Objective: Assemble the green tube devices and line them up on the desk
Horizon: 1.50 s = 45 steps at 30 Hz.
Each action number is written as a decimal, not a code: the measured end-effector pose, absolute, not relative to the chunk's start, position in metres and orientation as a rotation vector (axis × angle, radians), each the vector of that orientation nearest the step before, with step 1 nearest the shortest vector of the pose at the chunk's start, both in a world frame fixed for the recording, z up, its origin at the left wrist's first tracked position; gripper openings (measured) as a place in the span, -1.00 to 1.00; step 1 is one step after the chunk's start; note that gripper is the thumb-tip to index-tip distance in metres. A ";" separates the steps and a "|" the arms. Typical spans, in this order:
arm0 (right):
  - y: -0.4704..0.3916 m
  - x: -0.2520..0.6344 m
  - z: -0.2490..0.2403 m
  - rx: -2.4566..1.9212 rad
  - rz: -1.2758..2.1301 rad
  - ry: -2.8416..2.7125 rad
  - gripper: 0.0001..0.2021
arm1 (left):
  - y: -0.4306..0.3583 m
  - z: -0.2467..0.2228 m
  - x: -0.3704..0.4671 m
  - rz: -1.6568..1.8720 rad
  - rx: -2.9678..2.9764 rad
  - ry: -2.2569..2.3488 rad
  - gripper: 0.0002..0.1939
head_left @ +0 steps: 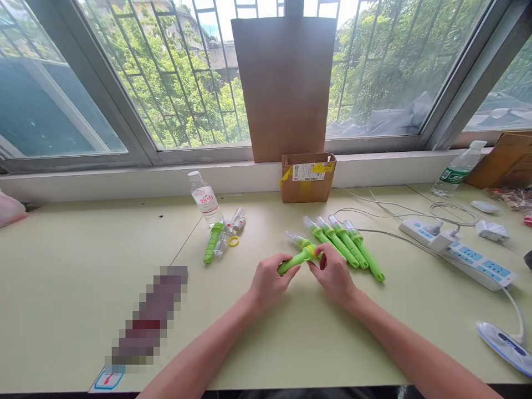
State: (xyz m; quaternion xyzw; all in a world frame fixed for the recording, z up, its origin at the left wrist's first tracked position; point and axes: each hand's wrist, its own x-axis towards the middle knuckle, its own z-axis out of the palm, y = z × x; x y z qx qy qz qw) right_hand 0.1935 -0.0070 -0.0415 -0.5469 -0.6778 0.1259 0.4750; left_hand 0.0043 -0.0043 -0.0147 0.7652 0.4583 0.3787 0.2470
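Note:
My left hand (272,275) is closed around the lower part of a green plastic handle (297,259), which tilts up to the right. At its wider end sits a yellow ring (311,252), pinched by the fingers of my right hand (332,270). Just behind my hands lies a green stick with a clear tip (296,239). To the right, several more green sticks with clear tube ends (366,252) lie side by side. Left of my hands are another green handle (213,244), clear plastic tubes (224,239) and a loose yellow ring (233,241).
A water bottle (205,198) stands behind the loose parts. A small cardboard box (306,191) is near the wall. On the right are a power strip (461,252), white cables, a second bottle (457,169) and a white device (505,346). A pixelated patch (152,316) covers something at left.

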 end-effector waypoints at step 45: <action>-0.005 0.198 -0.043 -1.216 0.253 -1.707 -0.91 | 0.001 -0.002 0.004 0.853 1.464 1.096 -0.64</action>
